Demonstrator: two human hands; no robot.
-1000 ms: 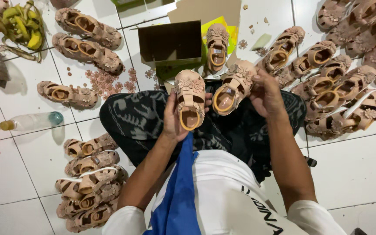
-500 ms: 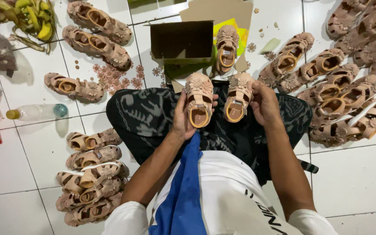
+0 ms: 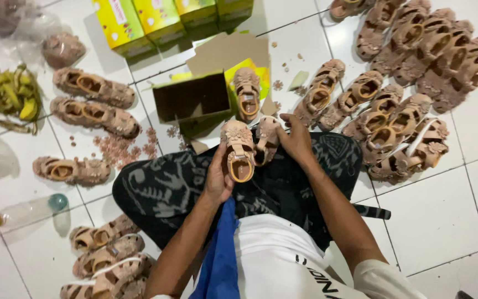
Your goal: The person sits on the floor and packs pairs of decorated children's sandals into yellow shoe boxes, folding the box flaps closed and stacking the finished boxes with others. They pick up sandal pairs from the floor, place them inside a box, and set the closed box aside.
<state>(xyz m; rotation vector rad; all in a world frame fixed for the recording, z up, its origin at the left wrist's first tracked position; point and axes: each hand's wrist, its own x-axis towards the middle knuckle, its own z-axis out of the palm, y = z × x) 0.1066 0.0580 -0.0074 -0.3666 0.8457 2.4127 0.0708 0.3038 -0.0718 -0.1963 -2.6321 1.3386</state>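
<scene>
Now | L hand [image 3: 217,177] gripping pink sandal [image 3: 238,149], arm bent | R hand [image 3: 296,141] clamped on 2nd sandal [image 3: 265,138]

White shirt with black lettering, blue cloth down the front, dark patterned trousers.

I see a home workshop on a white tiled floor [image 3: 438,221] — heaps of pink sandals [image 3: 410,61], yellow-green boxes [image 3: 161,19], bananas [image 3: 15,97].
</scene>
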